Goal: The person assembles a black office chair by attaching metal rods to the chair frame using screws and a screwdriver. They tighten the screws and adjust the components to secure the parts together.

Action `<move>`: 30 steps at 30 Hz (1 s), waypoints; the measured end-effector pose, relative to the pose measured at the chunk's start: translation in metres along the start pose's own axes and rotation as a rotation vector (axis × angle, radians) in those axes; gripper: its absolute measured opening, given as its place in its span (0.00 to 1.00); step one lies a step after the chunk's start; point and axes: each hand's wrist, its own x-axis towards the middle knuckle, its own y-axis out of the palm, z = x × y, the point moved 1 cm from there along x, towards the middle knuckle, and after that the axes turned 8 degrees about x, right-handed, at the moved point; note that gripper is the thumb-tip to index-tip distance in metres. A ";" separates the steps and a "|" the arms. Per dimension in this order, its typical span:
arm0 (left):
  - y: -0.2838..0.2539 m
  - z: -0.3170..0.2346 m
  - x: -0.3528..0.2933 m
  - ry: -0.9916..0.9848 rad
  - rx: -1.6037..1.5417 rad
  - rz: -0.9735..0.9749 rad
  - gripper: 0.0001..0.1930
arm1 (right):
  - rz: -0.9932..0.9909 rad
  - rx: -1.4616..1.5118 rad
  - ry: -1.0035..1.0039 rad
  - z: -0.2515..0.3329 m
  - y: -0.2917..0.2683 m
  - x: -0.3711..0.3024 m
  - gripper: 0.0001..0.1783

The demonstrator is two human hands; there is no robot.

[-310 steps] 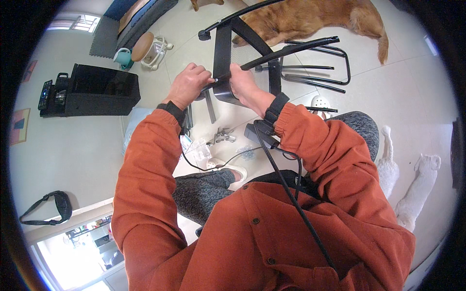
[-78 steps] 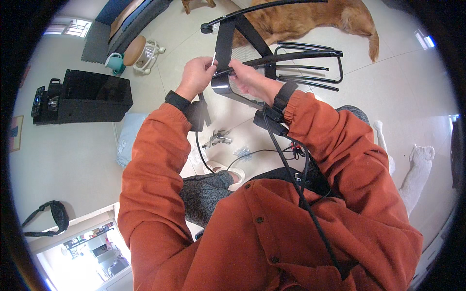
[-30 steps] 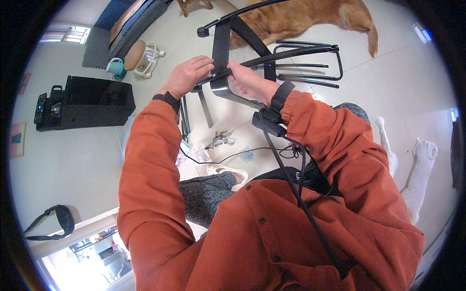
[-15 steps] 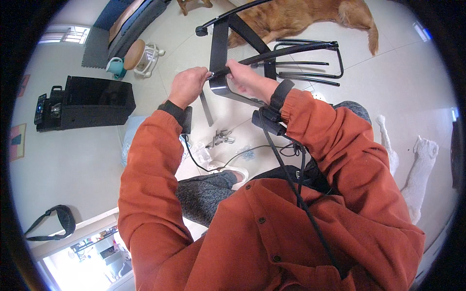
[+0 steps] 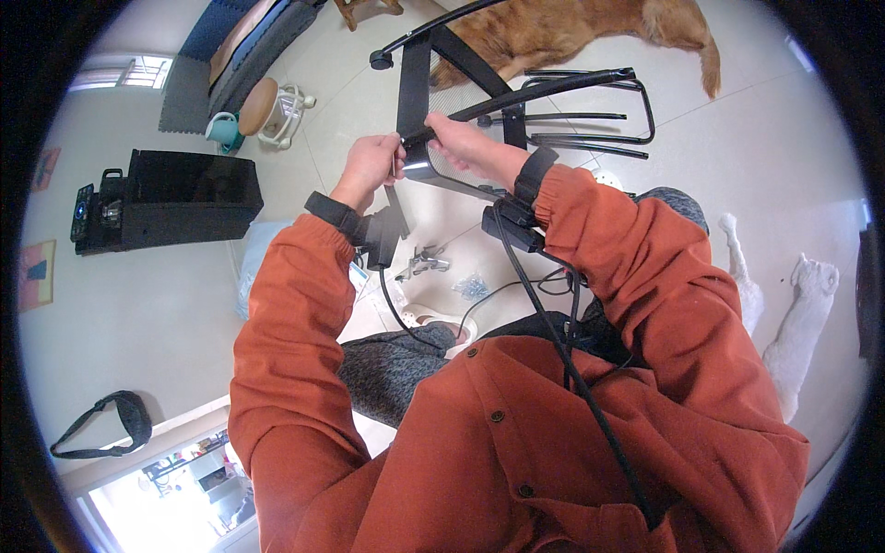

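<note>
Just ahead of the lap, blk metal frame [image 5: 415, 88] stands tilted at the hands. R hand [image 5: 467, 149] grips it nr the inner end of the long tube [image 5: 562, 88]; L hand [image 5: 371, 164] is curled, fingertips at frame's L corner, can't tell what's pinched. Silver metal pcs [image 5: 426, 264] + clear pkt [image 5: 472, 288] on floor [image 5: 756, 166] below; brown dog [image 5: 581, 37] lies beyond.

Golden-brown dog [image 5: 590, 35] on pale floor [image 5: 756, 157], teal container [image 5: 222, 132] beside stool [image 5: 258, 105].
</note>
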 end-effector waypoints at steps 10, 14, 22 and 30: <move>-0.015 0.003 0.002 0.214 0.439 0.116 0.11 | 0.057 -0.002 -0.009 -0.001 -0.003 0.001 0.21; -0.024 -0.005 0.000 0.566 0.947 -0.050 0.07 | 0.043 0.002 0.004 0.001 -0.001 -0.002 0.21; -0.022 0.000 -0.009 0.678 1.025 -0.203 0.06 | 0.081 -0.002 -0.009 0.003 -0.001 -0.004 0.21; -0.010 0.012 -0.006 0.580 0.672 -0.359 0.07 | -0.001 -0.125 -0.119 -0.007 -0.006 0.011 0.24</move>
